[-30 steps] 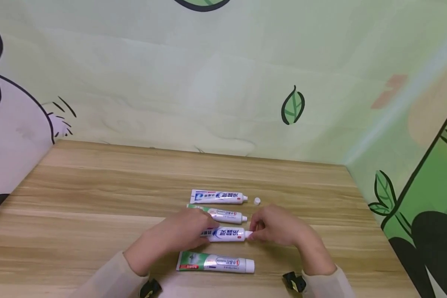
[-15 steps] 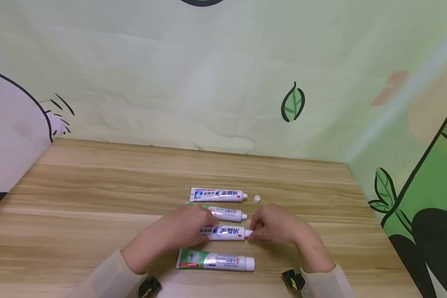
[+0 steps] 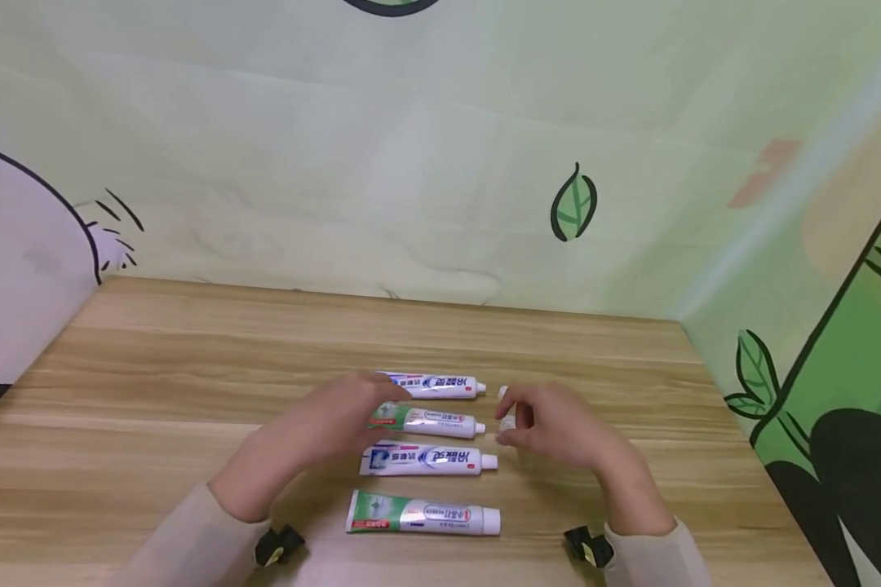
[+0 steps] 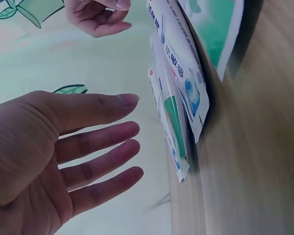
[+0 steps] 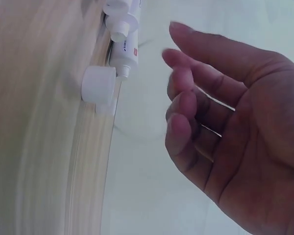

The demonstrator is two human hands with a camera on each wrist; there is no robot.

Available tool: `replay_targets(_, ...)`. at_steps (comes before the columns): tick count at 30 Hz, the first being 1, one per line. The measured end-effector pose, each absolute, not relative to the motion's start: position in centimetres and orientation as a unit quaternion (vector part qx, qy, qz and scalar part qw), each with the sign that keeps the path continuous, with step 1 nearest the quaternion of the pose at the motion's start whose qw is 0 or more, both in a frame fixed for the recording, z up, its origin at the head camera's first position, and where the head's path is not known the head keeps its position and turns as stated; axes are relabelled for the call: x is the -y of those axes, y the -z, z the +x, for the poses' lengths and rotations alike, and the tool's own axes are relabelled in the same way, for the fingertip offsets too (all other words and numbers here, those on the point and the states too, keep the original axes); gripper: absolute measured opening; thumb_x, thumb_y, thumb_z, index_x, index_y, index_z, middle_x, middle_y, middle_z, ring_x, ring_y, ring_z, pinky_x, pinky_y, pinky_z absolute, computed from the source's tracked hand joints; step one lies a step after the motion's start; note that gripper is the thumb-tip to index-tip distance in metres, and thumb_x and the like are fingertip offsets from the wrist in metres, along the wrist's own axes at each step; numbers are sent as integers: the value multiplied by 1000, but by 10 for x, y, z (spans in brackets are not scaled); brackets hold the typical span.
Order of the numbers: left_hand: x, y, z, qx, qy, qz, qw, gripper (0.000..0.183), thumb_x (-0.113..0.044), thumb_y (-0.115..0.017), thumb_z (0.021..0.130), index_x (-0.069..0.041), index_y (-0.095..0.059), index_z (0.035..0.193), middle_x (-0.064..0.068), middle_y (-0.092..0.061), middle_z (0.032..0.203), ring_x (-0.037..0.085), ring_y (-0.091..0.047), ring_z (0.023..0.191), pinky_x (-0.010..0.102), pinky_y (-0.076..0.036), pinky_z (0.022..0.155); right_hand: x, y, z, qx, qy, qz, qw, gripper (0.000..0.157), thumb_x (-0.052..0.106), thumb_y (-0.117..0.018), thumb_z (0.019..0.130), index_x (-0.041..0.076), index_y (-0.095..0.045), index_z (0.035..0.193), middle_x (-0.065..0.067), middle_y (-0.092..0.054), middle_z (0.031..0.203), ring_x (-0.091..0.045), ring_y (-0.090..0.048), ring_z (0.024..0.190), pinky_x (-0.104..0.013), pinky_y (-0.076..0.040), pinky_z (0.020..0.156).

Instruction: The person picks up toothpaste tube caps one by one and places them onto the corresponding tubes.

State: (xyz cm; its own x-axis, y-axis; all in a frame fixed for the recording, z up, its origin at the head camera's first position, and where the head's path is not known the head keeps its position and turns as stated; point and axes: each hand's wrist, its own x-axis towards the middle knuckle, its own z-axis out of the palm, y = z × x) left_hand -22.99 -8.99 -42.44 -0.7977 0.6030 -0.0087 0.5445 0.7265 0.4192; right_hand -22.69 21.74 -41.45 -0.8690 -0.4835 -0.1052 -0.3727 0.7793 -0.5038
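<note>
Several toothpaste tubes lie in a column on the table, their nozzle ends to the right. The farthest blue-and-white tube and the green-and-white tube in front of it show bare narrow nozzles. Nearer are another blue-and-white tube and a green-and-white tube, both with white ends. My left hand hovers over the left ends of the far tubes, fingers spread and holding nothing. My right hand hangs beside a white cap, fingers loosely bent and empty. Behind that stands a second cap.
The wooden table runs back to a pale green wall with leaf drawings. Black wrist straps sit at both sleeves.
My left hand has let go of the nearer blue-and-white tube and moved back and left. My right hand has left that tube's end and shifted back to the loose caps.
</note>
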Motion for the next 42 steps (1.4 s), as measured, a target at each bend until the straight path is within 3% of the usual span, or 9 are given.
replay_targets(7, 80, 436, -241, -927, -174, 322, 78, 38, -22, -80, 92, -11, -73, 127, 10, -71, 129, 30, -68, 121, 47, -54, 104, -219, 419, -232, -952, 220, -194, 92, 29, 21, -86, 84, 12, -74, 110, -3, -68, 96, -18, -61, 88, -33, -51, 77)
replay_targets(11, 76, 442, -241, -930, -163, 316, 88, 41, -26, -80, 91, -11, -72, 128, 10, -70, 133, 31, -66, 124, 48, -54, 106, -219, 424, -233, -956, 213, -172, 109, 34, 19, -87, 82, 12, -74, 113, -3, -66, 101, -20, -61, 88, -35, -51, 78)
replay_targets(19, 74, 449, -243, -929, -157, 329, 69, 37, -25, -82, 89, -10, -74, 122, 9, -73, 125, 29, -71, 113, 45, -57, 99, -220, 431, -233, -959, 197, -170, 112, 42, 17, -87, 80, 12, -73, 119, -4, -66, 101, -17, -60, 88, -38, -52, 83)
replay_targets(42, 65, 451, -246, -936, -129, 321, 61, 30, -24, -80, 91, -8, -76, 115, 10, -72, 119, 27, -70, 106, 43, -58, 96, -210, 442, -236, -962, 168, -201, 83, 25, 8, -81, 84, 11, -76, 108, 0, -62, 90, -14, -56, 81, -38, -50, 79)
